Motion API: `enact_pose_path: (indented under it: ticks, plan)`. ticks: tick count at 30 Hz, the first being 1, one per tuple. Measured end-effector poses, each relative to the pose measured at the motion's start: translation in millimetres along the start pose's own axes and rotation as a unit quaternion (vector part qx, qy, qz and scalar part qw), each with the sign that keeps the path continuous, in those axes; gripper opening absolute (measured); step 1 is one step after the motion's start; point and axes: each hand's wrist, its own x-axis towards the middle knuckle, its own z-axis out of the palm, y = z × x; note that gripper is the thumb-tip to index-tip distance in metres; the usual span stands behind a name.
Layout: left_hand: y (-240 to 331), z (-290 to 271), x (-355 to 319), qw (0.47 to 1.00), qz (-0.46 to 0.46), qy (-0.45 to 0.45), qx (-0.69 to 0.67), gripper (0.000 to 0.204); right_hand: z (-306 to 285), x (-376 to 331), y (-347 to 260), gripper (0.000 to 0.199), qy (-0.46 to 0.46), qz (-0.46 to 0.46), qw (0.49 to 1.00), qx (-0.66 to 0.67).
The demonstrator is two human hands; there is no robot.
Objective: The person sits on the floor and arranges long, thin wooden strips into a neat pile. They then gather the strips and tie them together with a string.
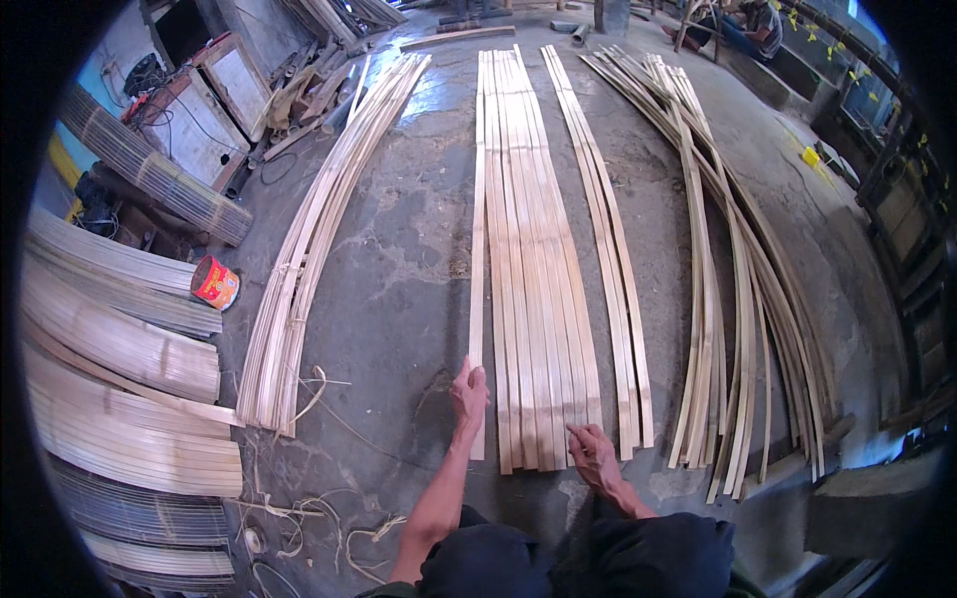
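A row of pale bamboo strips (538, 299) lies side by side on the floor in front of me, running lengthwise away from my knees. At its left edge, one single strip (478, 299) stands slightly apart from the row, and my left hand (469, 394) is closed around it a little above its near end. My right hand (598, 458) is at the row's near right corner, fingers bent over the outer strips, the index fingertip on top. Part of its grip is hidden. To the right, a narrower group of strips (608, 259) lies apart.
A tied bundle of strips (299, 299) lies at left; a loose, crossing pile (738, 279) lies at right. Along the left wall are stacked slat panels (130, 409), a rolled slat mat (159, 169) and a red-and-orange tin (215, 283). Another person (755, 30) sits far right.
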Motion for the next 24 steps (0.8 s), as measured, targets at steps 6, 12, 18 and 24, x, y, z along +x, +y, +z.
enact_pose_path:
  ticks: [6, 12, 18, 24]
  plan:
    - [-7.3, 0.0, -4.6, 0.993, -0.017, 0.005, 0.115, 0.061, -2.2, -0.6, -1.0, 0.026, -0.001, -0.010, 1.000, -0.022]
    - [-15.2, 10.0, -0.1, 0.994, 0.000, 0.027, 0.103, 0.058, -2.1, -2.0, 1.5, 0.024, 0.020, -0.064, 0.997, -0.044]
    - [8.9, 32.5, -32.9, 0.983, 0.142, 0.099, 0.059, 0.046, 12.8, -1.9, -5.9, 0.032, -0.015, -0.043, 0.999, -0.012]
    - [75.0, 92.9, -78.0, 0.988, 0.072, -0.045, -0.128, 0.043, 11.4, 6.3, -30.7, 0.046, -0.013, 0.020, 0.994, 0.106]
